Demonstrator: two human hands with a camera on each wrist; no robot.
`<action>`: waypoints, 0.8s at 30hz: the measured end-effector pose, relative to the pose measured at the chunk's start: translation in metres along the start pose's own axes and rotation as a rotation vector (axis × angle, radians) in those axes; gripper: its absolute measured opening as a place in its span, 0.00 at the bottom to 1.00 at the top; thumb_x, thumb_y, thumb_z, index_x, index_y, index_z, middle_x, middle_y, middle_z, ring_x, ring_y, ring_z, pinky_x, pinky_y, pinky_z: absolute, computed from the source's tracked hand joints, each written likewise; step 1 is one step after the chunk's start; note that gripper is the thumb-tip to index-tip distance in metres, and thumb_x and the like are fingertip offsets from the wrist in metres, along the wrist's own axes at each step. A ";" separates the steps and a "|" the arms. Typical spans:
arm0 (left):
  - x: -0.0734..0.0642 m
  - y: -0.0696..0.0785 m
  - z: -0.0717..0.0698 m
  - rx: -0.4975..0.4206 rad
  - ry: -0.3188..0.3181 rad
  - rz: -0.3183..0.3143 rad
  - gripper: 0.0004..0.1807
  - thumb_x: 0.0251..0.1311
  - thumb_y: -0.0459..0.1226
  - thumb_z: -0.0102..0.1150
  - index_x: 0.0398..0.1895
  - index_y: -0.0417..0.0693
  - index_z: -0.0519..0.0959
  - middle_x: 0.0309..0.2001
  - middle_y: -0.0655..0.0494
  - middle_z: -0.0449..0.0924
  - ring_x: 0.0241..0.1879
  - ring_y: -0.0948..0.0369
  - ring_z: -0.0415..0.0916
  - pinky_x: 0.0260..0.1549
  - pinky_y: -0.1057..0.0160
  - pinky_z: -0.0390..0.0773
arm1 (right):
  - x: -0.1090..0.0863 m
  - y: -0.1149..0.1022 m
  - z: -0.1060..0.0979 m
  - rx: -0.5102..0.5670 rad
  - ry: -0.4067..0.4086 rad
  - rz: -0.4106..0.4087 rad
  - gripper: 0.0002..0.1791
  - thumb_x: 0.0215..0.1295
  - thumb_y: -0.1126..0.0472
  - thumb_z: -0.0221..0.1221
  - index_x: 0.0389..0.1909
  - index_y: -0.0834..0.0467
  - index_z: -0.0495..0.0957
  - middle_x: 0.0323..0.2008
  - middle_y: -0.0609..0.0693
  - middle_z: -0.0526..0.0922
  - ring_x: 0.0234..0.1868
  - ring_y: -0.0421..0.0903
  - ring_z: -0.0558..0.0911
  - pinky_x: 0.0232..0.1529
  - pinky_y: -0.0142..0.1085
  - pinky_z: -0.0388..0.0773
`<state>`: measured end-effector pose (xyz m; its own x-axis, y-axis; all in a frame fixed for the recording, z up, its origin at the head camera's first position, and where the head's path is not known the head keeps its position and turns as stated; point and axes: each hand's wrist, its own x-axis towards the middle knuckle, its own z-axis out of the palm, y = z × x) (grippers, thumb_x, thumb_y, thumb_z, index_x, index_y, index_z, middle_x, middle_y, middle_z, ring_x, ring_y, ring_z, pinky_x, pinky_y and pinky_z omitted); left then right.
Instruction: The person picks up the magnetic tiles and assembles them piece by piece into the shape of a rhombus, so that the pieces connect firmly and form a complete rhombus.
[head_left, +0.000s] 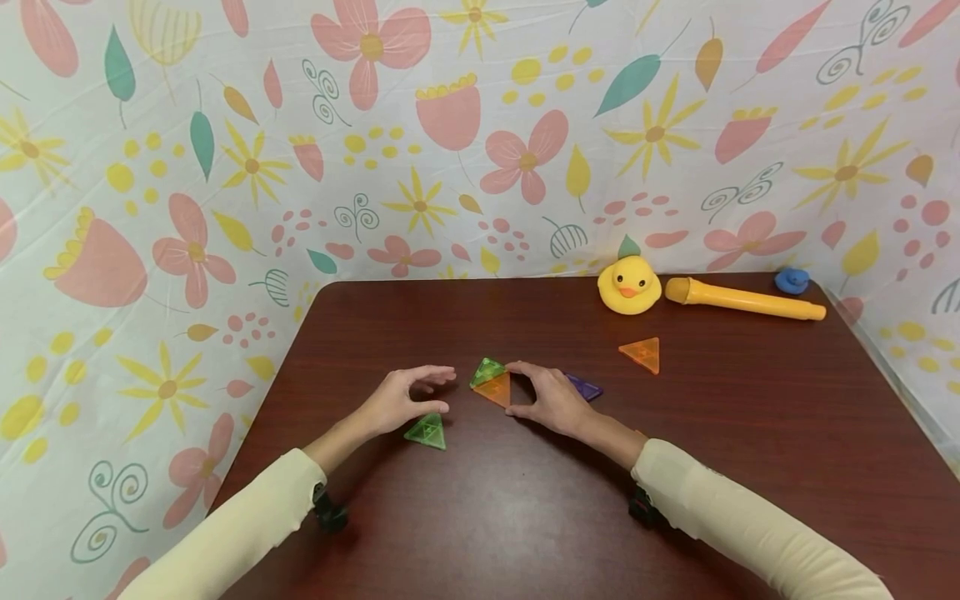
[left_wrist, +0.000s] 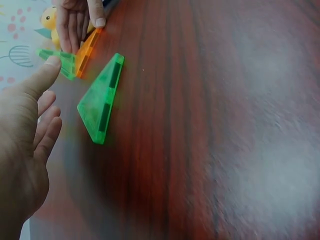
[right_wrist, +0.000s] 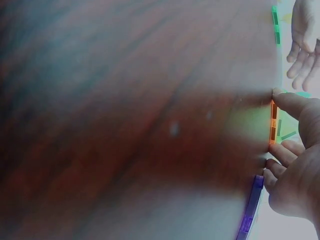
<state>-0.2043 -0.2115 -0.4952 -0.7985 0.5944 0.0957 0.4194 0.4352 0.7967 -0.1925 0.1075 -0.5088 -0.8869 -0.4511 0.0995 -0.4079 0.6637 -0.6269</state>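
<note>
My right hand [head_left: 555, 398] pinches an orange triangular magnetic tile [head_left: 492, 388] by two corners, thumb at the near one and fingers at the far one. A green triangular magnetic tile [head_left: 487, 370] touches that orange tile's far left edge. To their left hovers my left hand [head_left: 401, 400], thumb and fingers spread apart with nothing between them. Just below its thumb, a second green triangular tile [head_left: 427, 432] lies flat on the table; the left wrist view shows this green tile [left_wrist: 102, 100] apart from the hand. Behind my right hand, a purple tile [head_left: 585, 387] is partly hidden.
Another orange triangular tile [head_left: 643, 355] lies farther back on the dark wooden table [head_left: 465, 525]. Along the back edge stand a yellow rubber duck [head_left: 630, 286], a yellow-orange stick with a wider end [head_left: 750, 300] and a small blue duck [head_left: 792, 281]. A flowered cloth [head_left: 420, 167] hangs behind.
</note>
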 end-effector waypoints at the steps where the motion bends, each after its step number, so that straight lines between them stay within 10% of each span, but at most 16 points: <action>1: -0.002 -0.001 -0.001 0.010 -0.008 0.004 0.33 0.65 0.39 0.75 0.72 0.42 0.77 0.64 0.51 0.83 0.62 0.54 0.80 0.60 0.53 0.81 | 0.000 0.000 0.000 -0.001 0.001 0.000 0.40 0.60 0.55 0.80 0.71 0.60 0.75 0.70 0.63 0.77 0.70 0.60 0.76 0.66 0.55 0.77; 24: -0.034 -0.008 -0.004 0.180 -0.111 0.045 0.39 0.56 0.45 0.83 0.71 0.51 0.79 0.64 0.61 0.82 0.58 0.60 0.77 0.56 0.58 0.81 | 0.000 0.001 -0.001 -0.015 0.009 -0.027 0.40 0.59 0.55 0.80 0.71 0.61 0.76 0.67 0.60 0.80 0.68 0.57 0.79 0.65 0.52 0.78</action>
<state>-0.1818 -0.2380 -0.5021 -0.7286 0.6828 0.0543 0.5321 0.5144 0.6725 -0.1928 0.1087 -0.5087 -0.8774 -0.4636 0.1231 -0.4349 0.6606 -0.6120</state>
